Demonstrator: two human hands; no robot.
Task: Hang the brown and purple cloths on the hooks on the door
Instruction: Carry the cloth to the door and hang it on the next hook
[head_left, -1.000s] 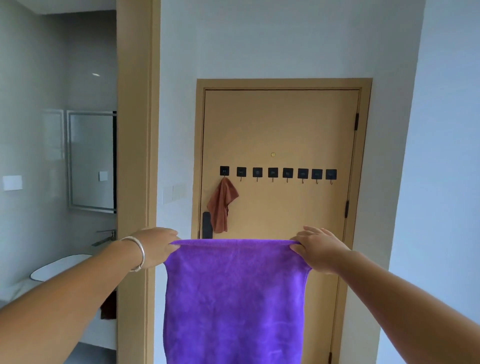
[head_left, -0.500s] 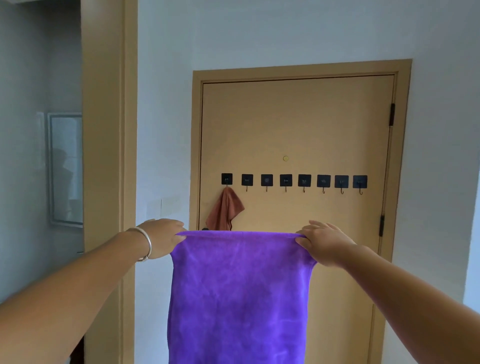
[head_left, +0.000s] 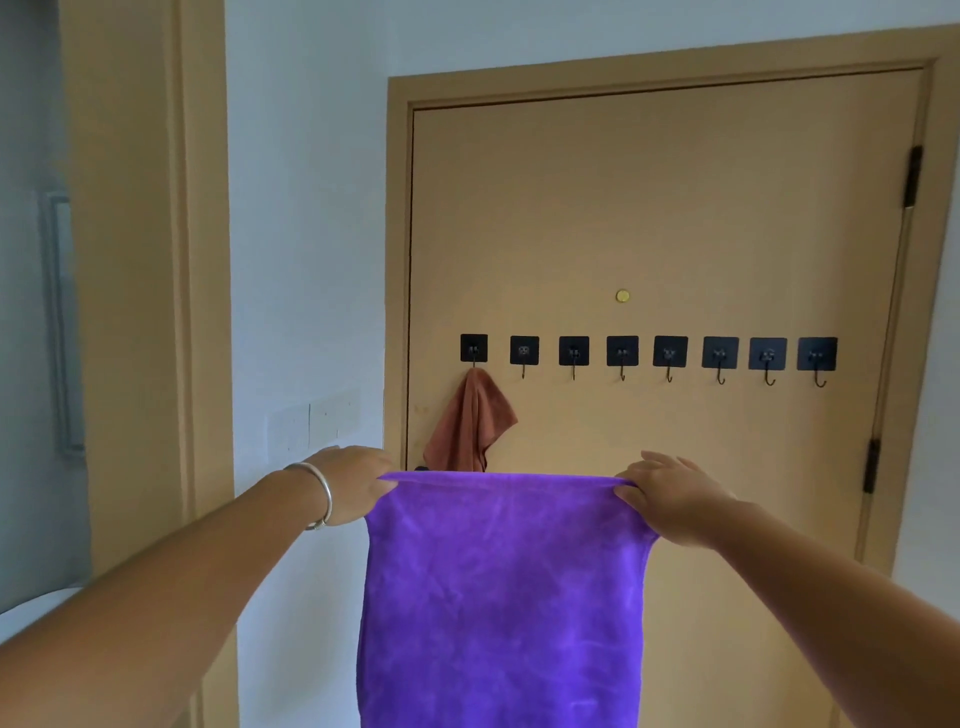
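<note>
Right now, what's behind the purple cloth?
Behind the purple cloth is the door; the brown cloth, hanging from the leftmost hook, dips behind its top edge. Its lower end is covered.

Purple cloth (head_left: 501, 597) runs off the frame at 6 o'clock, bottom hem not visible. It hides the lower tip of the brown cloth (head_left: 470, 421) and most of a dark fitting at the door's (head_left: 675, 208) 9 o'clock edge, can't tell what it is. Fingertips of left hand (head_left: 353, 488) and right hand (head_left: 670, 499) are tucked behind the cloth's top corners. Both forearms cut off at 7 and 5 o'clock. Door frame clipped at 3 o'clock. Marks on the hook (head_left: 622, 356) plates too small to read. Doorway at 9 o'clock is blurred.
</note>
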